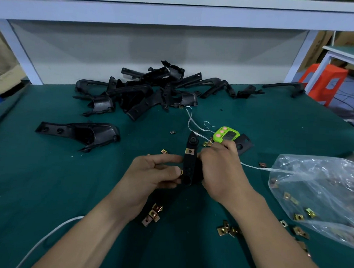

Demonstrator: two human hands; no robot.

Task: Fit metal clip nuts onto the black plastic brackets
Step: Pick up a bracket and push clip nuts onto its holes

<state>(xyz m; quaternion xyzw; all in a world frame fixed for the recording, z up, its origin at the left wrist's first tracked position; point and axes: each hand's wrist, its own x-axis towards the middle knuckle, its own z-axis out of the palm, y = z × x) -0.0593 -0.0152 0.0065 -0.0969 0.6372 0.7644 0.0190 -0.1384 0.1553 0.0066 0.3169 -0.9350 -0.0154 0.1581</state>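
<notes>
a green-matted workbench (87,180) under a white shelf frame (178,13) is shown, with a pile of black plastic brackets (141,91) heaped at its far side. 1 bracket (189,167) is held above the mat near the middle, between both hands. it is gripped from its right side by the right hand (221,167), whose fingers are curled round it. 1 clip nut (189,151) is already seated on its upper part. a 2nd clip nut (181,172) is pinched by the thumb and fingers of the left hand (155,173) and pressed against the bracket's left edge, lower down; how far on it is cannot be told.

the nut should be kept square to the edge, so that the plastic is straddled by both legs, and pushed straight in until its hole is lined up with the bracket's hole. the bracket should be braced firmly against that push. a skewed nut is likely to jam or spring off. loose clip nuts (153,213) are scattered within reach on the mat.
</notes>
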